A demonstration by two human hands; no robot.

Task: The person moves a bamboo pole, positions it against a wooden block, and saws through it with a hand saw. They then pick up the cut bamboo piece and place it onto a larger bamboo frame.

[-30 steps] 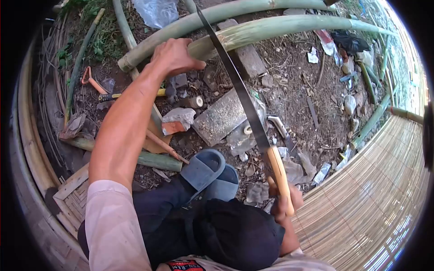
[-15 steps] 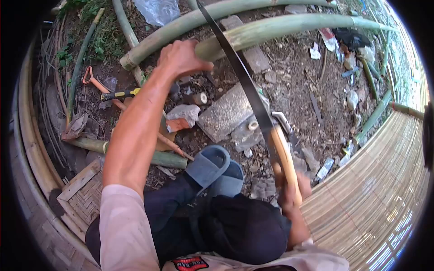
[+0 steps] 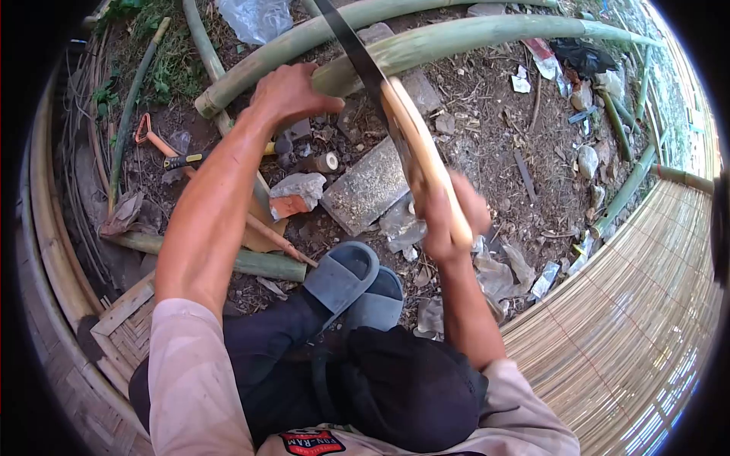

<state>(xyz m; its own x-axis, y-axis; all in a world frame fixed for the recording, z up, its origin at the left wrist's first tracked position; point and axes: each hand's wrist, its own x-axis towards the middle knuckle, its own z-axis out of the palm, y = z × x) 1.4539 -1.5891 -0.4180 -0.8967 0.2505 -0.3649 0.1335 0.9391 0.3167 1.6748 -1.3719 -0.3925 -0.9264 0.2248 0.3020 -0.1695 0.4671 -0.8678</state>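
My left hand (image 3: 291,97) is wrapped on the near end of a thick green bamboo pole (image 3: 449,42), its thumb stretched out below. In my right hand (image 3: 450,216) is the pale wooden handle of a saw (image 3: 356,47). The dark blade lies across the pole just right of my left hand and runs up past the top edge. A second bamboo pole (image 3: 289,53) lies behind the first. Where the teeth meet the bamboo is too small to make out.
On the ground are a grey block (image 3: 365,186), a broken brick (image 3: 295,199), a yellow-black hammer (image 3: 187,159) and litter. My sandals (image 3: 342,277) are below. A slatted bamboo mat (image 3: 623,319) fills the lower right; a woven panel (image 3: 125,319) stands at lower left.
My right hand has pushed the saw up and forward, bringing its handle close to the pole. My left hand stays on the pole's end; the view has shifted slightly.
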